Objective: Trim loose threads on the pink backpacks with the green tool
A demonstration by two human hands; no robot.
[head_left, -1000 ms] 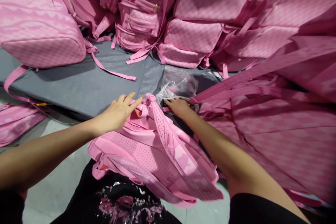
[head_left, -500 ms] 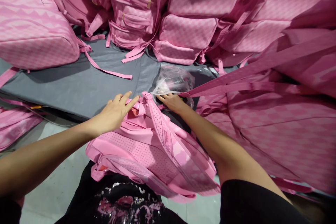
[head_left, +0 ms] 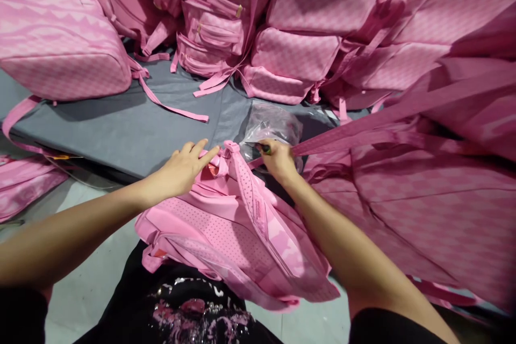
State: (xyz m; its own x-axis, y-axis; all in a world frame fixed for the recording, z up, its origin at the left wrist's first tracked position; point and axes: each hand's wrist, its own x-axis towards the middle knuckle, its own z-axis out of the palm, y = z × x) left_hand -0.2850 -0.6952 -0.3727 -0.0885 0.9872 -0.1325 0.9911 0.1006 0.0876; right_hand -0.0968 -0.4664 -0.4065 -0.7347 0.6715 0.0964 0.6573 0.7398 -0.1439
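A pink backpack (head_left: 226,226) with dotted padded straps lies tilted across my lap, against the table edge. My left hand (head_left: 187,166) rests on its top end near the strap buckle, fingers stretched out and the hand open. Just right of the backpack's top, my right hand (head_left: 278,158) is closed around a small dark object with a green part (head_left: 265,148); most of it is hidden in the fist, so its kind is unclear. Beyond that hand, a clear plastic bag (head_left: 276,121) lies crumpled on the grey-covered table (head_left: 173,123).
Several pink backpacks stand along the back, including a checkered one (head_left: 298,56) and one at left (head_left: 64,37). A large checkered bag (head_left: 435,188) crowds the right side, its long strap (head_left: 363,129) reaching toward my right hand. Another pink bag (head_left: 28,185) sits lower left.
My right hand has gone from flat, spread fingers by the plastic bag to a closed grip on the small dark object. My left hand and the backpack keep their places; the view shifts slightly.
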